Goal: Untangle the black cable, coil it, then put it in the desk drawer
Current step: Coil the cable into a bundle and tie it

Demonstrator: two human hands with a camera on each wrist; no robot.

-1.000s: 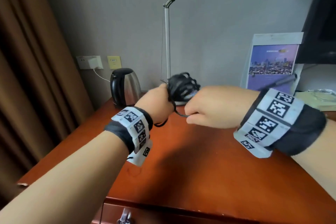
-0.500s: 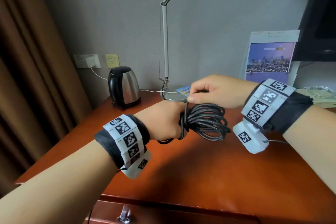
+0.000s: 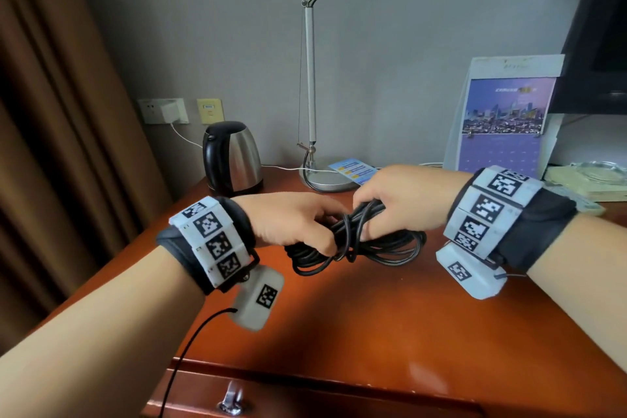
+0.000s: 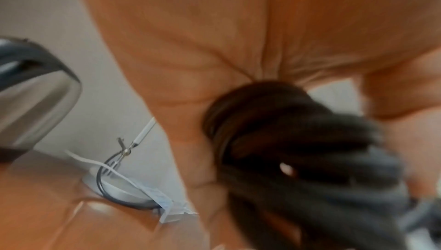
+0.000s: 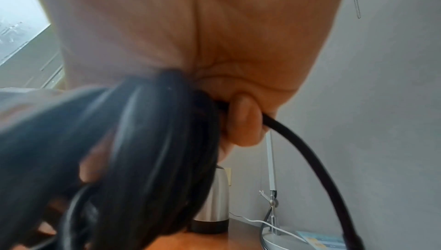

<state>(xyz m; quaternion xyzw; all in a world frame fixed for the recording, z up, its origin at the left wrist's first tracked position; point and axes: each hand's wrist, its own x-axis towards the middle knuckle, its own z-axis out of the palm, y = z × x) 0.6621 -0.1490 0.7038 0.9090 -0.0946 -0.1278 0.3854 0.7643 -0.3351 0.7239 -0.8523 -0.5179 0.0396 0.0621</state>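
1. A person's two hands meet above a reddish wooden desk (image 3: 390, 316), holding a bundled black cable (image 3: 380, 244) in the air between them, just over the desktop.

2. The left hand (image 3: 288, 224) grips the left part of the bundle, fingers curled around the gathered loops; the left wrist view, blurred, shows the strands (image 4: 286, 141) emerging from the closed palm (image 4: 214, 46).

3. The right hand (image 3: 400, 200) closes over the bundle from above, fingers hooked down around the loops. In the right wrist view a fingertip (image 5: 243, 118) presses a single strand (image 5: 310, 159) against the palm while the thick coil (image 5: 143, 141) passes through the fist.

4. The cable's loops spread out to the right below the right hand, and a smaller loop hangs below the left hand; several turns cross the middle of the bundle between the two hands.

5. The desk drawer (image 3: 305, 397) sits shut at the front edge of the desk, its metal handle (image 3: 232, 400) visible below the hands.

6. Both forearms wear bands of black-and-white markers (image 3: 213, 241), each with a small white camera unit (image 3: 259, 299) slung beneath the wrist.

7. At the back of the desk stand a steel kettle (image 3: 232, 156) with a black handle, the round base of a jointed desk lamp (image 3: 325, 180), a blue card (image 3: 353, 170) resting on that base, and an upright calendar (image 3: 502, 122) against the grey wall.

8. A white charger (image 3: 173, 110) sits plugged into a wall socket beside brown curtains (image 3: 51, 112).
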